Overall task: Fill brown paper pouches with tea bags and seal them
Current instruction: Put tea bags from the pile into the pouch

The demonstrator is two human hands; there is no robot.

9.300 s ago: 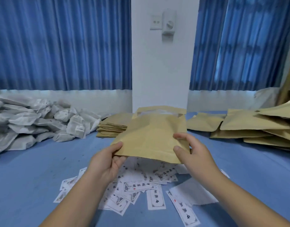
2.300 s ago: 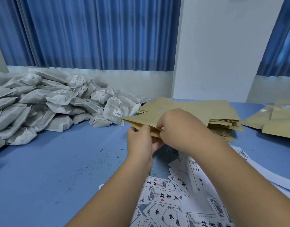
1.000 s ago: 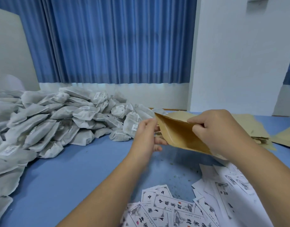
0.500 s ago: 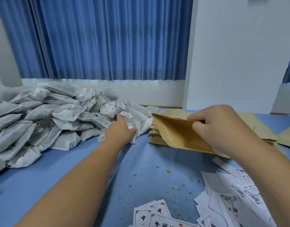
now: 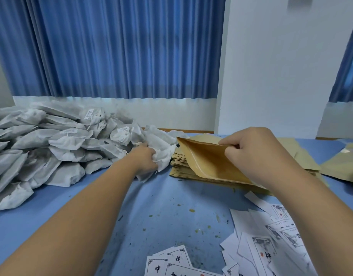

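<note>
A brown paper pouch is held with its mouth open toward the left; my right hand pinches its upper edge. It hovers over a flat stack of brown pouches. My left hand grips white tea bags at the right edge of a big heap of tea bags, just left of the pouch mouth.
Printed white paper labels lie scattered at the near right, and more labels lie at the bottom edge. More brown pouches lie at far right. Tea crumbs dot the blue table. A white wall and blue curtains stand behind.
My left hand let go of the pouch, reached left to the heap and closed on tea bags, now pulled slightly toward the pouch. My right hand keeps the pouch mouth open.
</note>
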